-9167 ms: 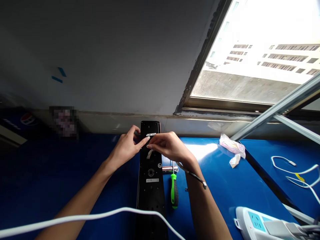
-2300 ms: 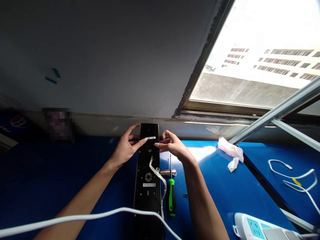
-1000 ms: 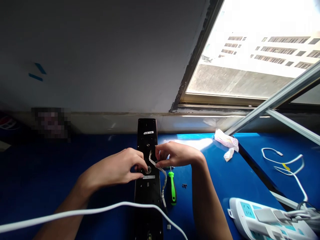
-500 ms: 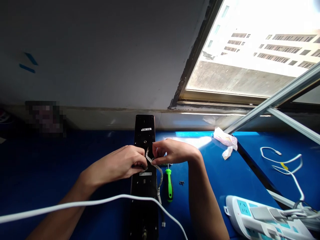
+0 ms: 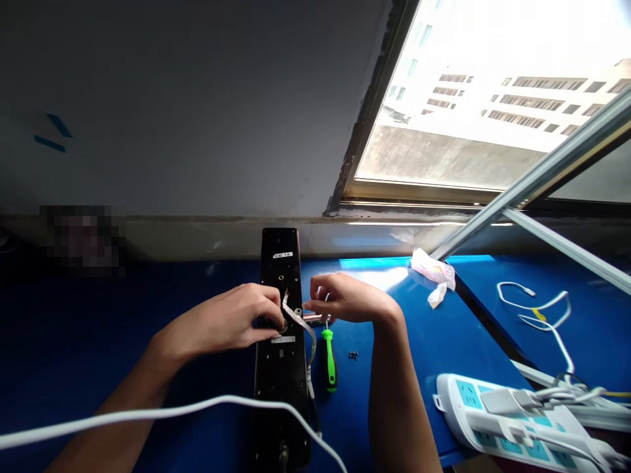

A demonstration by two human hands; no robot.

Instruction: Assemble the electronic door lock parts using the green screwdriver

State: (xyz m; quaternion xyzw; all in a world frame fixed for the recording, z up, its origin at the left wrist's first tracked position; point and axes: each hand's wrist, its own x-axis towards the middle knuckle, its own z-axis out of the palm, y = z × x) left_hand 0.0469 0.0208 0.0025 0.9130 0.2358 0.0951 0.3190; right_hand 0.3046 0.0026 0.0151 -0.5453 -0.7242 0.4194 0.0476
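Observation:
A long black panel-like device (image 5: 280, 381) with a white label lies lengthwise on the blue table. Over its middle, my left hand (image 5: 241, 315) is closed, thumb and fingers pinched at a small roundish piece I cannot make out clearly. My right hand (image 5: 345, 299) hovers at the device's right edge, fingers bent but apart, the tips beside a small pale round part (image 5: 298, 313). A taped pale cable (image 5: 310, 341) comes out of the device between my hands and runs down its right side. Below my right hand lies a green-handled screwdriver (image 5: 329, 361).
Several small dark screws (image 5: 353, 355) lie right of the screwdriver. A white cable (image 5: 197, 410) crosses the foreground. At the right are a power strip (image 5: 473, 420) with plugs, a crumpled tissue pack (image 5: 434, 269), a coiled white cable (image 5: 557, 309) and a metal frame bar (image 5: 517, 177).
My right hand has drawn back slightly right from the taped cable, uncovering the pale round part. My left hand stays at the device's middle. The whole view has shifted a little.

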